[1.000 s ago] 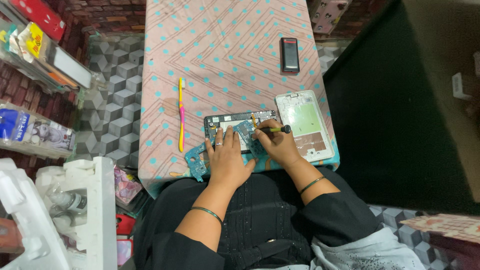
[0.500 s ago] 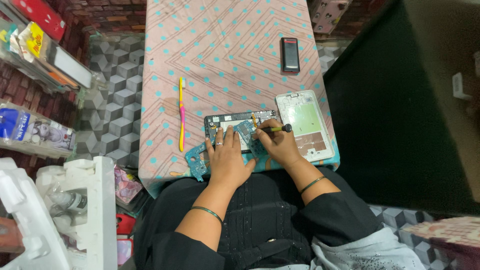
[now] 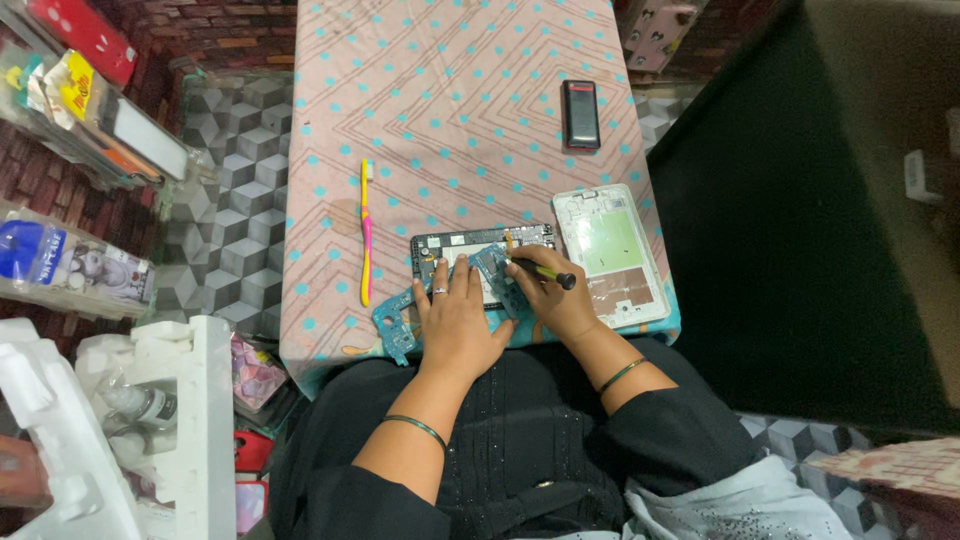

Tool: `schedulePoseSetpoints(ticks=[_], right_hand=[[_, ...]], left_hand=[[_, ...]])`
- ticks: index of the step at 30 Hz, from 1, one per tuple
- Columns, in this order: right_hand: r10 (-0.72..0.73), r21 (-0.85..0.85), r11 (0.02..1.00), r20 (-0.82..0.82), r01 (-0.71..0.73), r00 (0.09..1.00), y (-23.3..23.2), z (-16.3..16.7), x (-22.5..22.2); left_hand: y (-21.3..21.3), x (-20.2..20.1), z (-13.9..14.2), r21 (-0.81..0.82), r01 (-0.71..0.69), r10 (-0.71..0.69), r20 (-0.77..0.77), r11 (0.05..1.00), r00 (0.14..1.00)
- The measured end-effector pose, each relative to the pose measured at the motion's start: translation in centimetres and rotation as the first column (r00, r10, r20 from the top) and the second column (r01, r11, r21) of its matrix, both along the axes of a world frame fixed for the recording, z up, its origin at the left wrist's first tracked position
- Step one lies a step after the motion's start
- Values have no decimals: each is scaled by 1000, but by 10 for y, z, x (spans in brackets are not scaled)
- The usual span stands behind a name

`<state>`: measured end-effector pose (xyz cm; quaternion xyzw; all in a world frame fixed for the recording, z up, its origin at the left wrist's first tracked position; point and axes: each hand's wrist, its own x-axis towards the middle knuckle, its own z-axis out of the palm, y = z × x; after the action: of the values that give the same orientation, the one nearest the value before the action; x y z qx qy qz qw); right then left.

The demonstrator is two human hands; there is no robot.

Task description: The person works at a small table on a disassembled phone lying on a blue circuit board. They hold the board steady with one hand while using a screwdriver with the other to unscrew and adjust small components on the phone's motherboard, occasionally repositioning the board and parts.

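Note:
An opened tablet [image 3: 470,242] with its insides showing lies at the near edge of the pink dotted table [image 3: 450,110]. My left hand [image 3: 457,318] rests flat on the tablet, fingers spread, pressing it down. My right hand [image 3: 553,300] grips a small screwdriver [image 3: 545,272] with a yellow and black handle, its tip on a blue circuit board [image 3: 492,264] inside the tablet. Another blue circuit board [image 3: 395,325] lies at the table edge, left of my left hand.
The tablet's white back cover [image 3: 612,254] lies to the right of my right hand. A yellow and pink toothbrush [image 3: 365,232] lies to the left. A black phone [image 3: 581,113] sits farther back. Shelves of goods [image 3: 70,110] and white foam packing [image 3: 120,440] stand to the left.

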<state>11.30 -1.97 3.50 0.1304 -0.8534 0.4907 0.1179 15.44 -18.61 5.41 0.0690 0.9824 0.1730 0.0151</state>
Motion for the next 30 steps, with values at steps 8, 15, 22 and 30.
schedulePoseSetpoints(ticks=[8,15,22,30], right_hand=[[14,20,1000,9,-14,1000,0,1,-2],[33,48,998,35,-34,999,1,3,-5],[34,42,998,64,-37,997,3,3,-5],[30,24,999,56,-31,998,4,1,-5]], left_hand=[[1,1,0,1,-2,2,-20,1000,1000],[1,0,1,-17,-1,1,0,1000,1000],[2,1,1,-17,-6,7,7,1000,1000],[2,0,3,-25,-3,3,24,1000,1000]])
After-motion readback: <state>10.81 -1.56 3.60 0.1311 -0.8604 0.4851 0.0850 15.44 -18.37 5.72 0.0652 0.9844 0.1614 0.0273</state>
